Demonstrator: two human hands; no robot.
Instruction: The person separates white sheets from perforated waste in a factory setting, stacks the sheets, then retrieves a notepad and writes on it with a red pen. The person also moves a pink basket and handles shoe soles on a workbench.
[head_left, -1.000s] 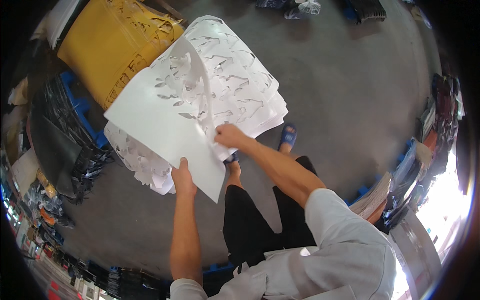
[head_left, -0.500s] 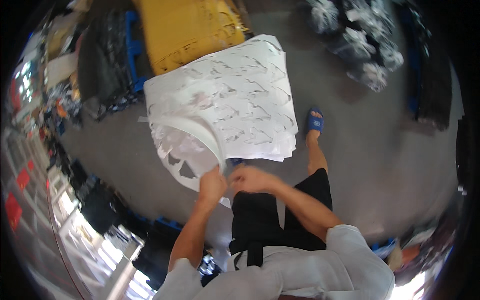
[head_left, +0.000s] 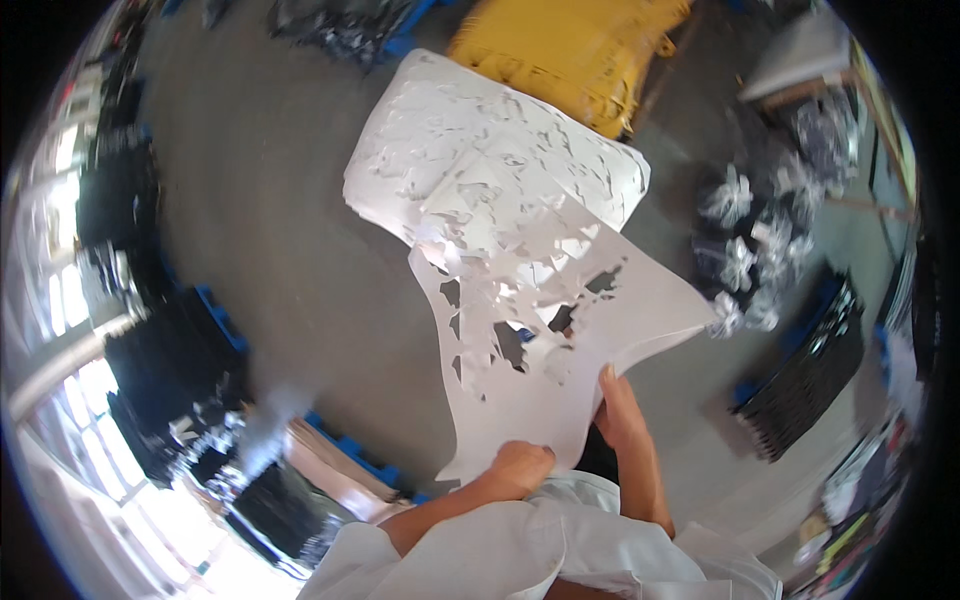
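Note:
A large, thin, pale sheet (head_left: pixel 640 300) with rows of ragged cut-out holes hangs in front of my body. My left hand (head_left: pixel 520 468) is closed in a fist on its near edge. Farther right, my right hand (head_left: pixel 622 405) pinches the same edge, thumb on top and fingers hidden beneath. The sheet's far part slopes onto or just over a thick stack of white cut-out sheets (head_left: pixel 390 150); whether they touch there is unclear. Through the holes I glimpse the floor and a bit of blue.
Behind the white stack lies a yellow stack (head_left: pixel 560 50). Tied clear plastic bags with dark contents (head_left: pixel 735 265) stand at the right, near a dark stack on a blue pallet (head_left: pixel 805 370). Black piles (head_left: pixel 170 350) line the left, and a flat brown pile (head_left: pixel 335 465) lies near left.
The holed sheet, curled over at the left before, is now spread out before me. My hands have moved apart along its near edge. The whole view has turned.

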